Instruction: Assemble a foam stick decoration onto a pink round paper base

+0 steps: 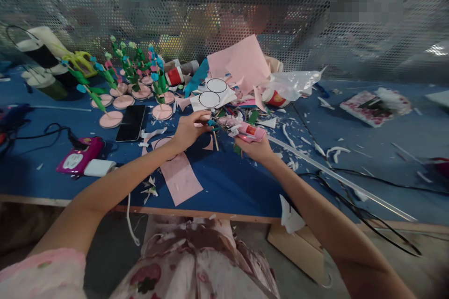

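Note:
In my right hand (254,148) is a pink hot glue gun (247,131), its body crusted with residue near the nozzle. A long clear glue stick (336,175) runs out of its back toward the table's front edge. My left hand (191,131) is closed, fingertips pinching a thin stick with a small blue paper flower (212,123). The nozzle points toward that flower; whether they touch I cannot tell. Below my left hand lies a pink paper strip (180,177) with a circle outline. White paper with drawn circles (209,99) rests just beyond the hands.
Several paper flowers on round pink bases (123,101) stand at left, beside a black phone (131,123). A magenta power strip (80,156) holds a white charger. Pink sheets (242,63) and scraps pile up behind my hands. Black cables (351,196) cross the right side; perforated metal (224,23) stands behind.

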`<action>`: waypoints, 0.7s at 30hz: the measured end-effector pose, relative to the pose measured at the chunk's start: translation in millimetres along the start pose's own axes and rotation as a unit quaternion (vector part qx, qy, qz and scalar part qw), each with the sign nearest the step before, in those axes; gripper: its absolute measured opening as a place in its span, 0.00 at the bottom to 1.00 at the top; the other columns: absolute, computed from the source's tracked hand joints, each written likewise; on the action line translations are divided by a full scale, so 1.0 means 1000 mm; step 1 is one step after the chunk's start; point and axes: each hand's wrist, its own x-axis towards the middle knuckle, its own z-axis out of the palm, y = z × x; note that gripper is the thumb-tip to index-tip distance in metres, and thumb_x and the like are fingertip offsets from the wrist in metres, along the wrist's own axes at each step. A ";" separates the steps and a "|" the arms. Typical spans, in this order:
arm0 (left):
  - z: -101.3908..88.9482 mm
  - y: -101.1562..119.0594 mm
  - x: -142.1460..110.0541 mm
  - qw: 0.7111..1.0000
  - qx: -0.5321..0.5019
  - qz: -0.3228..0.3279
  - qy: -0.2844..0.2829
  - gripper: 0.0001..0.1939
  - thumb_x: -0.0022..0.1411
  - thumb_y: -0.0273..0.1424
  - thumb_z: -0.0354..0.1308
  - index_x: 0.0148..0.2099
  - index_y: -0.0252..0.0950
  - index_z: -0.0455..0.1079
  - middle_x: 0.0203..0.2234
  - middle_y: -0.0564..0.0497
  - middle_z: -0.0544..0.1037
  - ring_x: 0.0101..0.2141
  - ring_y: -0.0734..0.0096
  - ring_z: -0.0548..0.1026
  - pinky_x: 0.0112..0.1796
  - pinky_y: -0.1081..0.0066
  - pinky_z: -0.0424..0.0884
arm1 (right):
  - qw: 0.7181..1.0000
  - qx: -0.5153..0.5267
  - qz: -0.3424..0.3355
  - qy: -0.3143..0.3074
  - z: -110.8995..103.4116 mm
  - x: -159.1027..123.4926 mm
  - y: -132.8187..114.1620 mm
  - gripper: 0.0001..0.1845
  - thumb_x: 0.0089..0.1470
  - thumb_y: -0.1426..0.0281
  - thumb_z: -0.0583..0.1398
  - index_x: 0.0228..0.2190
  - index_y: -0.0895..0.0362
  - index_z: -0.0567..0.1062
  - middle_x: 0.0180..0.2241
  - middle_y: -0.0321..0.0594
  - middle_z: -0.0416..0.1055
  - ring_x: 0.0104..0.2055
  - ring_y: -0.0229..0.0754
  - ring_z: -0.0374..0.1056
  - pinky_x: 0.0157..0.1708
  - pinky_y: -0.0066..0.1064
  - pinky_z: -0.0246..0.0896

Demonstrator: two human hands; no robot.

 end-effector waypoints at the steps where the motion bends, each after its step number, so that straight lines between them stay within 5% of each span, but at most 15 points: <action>1: 0.000 0.000 0.000 1.000 0.000 0.000 -0.003 0.20 0.50 0.31 0.64 0.47 0.33 0.70 0.32 0.46 0.80 0.35 0.68 0.78 0.38 0.70 0.74 | 1.000 0.000 -0.001 0.005 0.000 0.000 0.001 0.07 0.41 0.65 0.58 0.18 0.54 0.65 0.18 0.35 0.65 0.24 0.38 0.65 0.22 0.27 0.61; 9: 0.001 0.001 0.000 0.999 -0.001 -0.025 -0.020 0.23 0.51 0.34 0.64 0.49 0.34 0.65 0.32 0.47 0.79 0.34 0.68 0.78 0.36 0.71 0.74 | 0.995 -0.036 0.089 0.002 -0.002 -0.002 -0.001 0.10 0.44 0.61 0.57 0.20 0.55 0.69 0.17 0.36 0.67 0.20 0.39 0.65 0.21 0.30 0.63; 15: 0.000 -0.001 -0.001 0.999 0.018 -0.032 -0.021 0.25 0.51 0.34 0.64 0.50 0.34 0.64 0.31 0.48 0.79 0.34 0.68 0.78 0.35 0.72 0.73 | 0.998 -0.037 0.041 0.014 -0.002 -0.001 0.004 0.08 0.42 0.63 0.60 0.19 0.53 0.69 0.18 0.35 0.67 0.26 0.40 0.68 0.27 0.30 0.66; 21: -0.002 0.005 0.001 0.999 0.043 -0.032 0.002 0.24 0.49 0.33 0.65 0.48 0.34 0.64 0.31 0.48 0.79 0.33 0.69 0.78 0.32 0.75 0.72 | 1.000 -0.005 0.014 -0.027 -0.003 -0.002 -0.001 0.11 0.43 0.62 0.58 0.17 0.55 0.68 0.18 0.36 0.66 0.19 0.36 0.63 0.19 0.27 0.61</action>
